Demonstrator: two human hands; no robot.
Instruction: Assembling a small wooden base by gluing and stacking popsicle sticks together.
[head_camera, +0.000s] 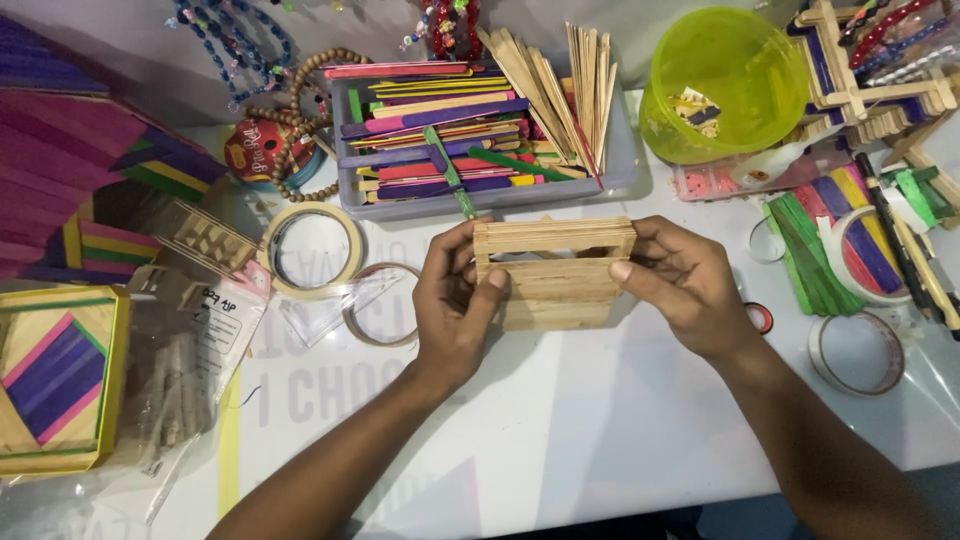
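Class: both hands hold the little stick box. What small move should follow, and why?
Probably press the top sticks down. The left hand and right hand pinch the wooden stick box at both ends, and a gap shows under its top layer.

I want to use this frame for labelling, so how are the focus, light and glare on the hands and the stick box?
Head view: the wooden stick box is sharp and evenly lit, held between the left hand and right hand; soft shadows fall beneath them on the white table; mild glare on the plastic bag; edges slightly dimmer.
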